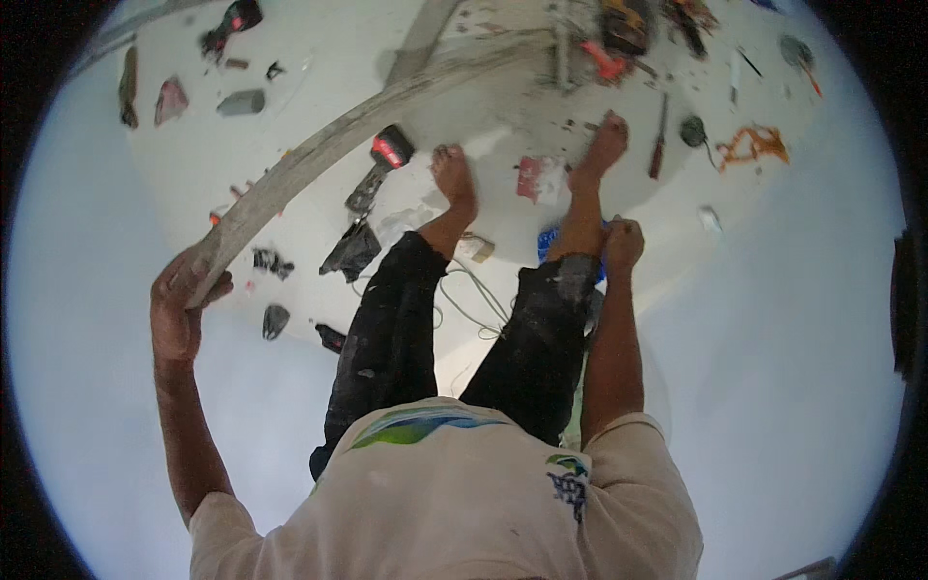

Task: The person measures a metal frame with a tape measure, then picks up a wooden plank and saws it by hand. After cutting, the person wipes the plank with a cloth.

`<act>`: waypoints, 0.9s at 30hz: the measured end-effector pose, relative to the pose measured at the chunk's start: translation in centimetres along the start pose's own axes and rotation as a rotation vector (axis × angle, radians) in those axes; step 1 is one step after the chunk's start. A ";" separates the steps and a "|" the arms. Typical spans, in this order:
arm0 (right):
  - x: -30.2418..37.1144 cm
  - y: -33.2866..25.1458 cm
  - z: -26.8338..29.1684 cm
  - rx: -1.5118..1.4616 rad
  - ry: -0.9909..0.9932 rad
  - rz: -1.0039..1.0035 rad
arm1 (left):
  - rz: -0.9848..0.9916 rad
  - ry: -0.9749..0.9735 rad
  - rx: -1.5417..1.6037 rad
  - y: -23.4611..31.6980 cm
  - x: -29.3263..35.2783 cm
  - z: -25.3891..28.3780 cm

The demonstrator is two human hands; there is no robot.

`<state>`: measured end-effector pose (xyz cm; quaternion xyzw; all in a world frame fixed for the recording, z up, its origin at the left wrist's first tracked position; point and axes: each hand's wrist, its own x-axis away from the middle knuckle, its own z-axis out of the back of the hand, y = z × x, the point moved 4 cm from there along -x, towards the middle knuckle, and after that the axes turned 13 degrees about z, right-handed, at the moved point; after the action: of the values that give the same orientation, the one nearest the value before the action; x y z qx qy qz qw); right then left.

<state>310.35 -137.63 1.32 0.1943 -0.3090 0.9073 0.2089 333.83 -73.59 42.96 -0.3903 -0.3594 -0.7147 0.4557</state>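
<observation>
At the left, my left hand (181, 304) is wrapped round the near end of a long, dusty grey board (319, 145). The board reaches away and to the right, past my feet toward the far middle; it looks bent in this view. My right hand (623, 244) hangs beside my right shin with its fingers curled closed. Whatever it may hold is hidden. A blue object (549, 244), mostly covered by my leg, lies close to that hand. Between the board and my left foot lies a red and black cordless power tool (375, 166).
Around my bare feet the pale floor is strewn with tools. A second red and black power tool (232, 24) lies far left. Black plastic (353, 251) and a loose cable (474, 288) lie near my legs. A long-handled tool (659, 140) and tangled orange material (754, 145) are at right.
</observation>
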 end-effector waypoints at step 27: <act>4.5 10.6 -24.5 -0.606 0.639 -0.499 | -0.152 0.235 -0.088 3.4 4.2 -5.1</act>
<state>295.88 -128.41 -19.55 -0.0946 -0.4233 0.7131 0.5507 334.63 -80.74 44.99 -0.2953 -0.3004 -0.8029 0.4218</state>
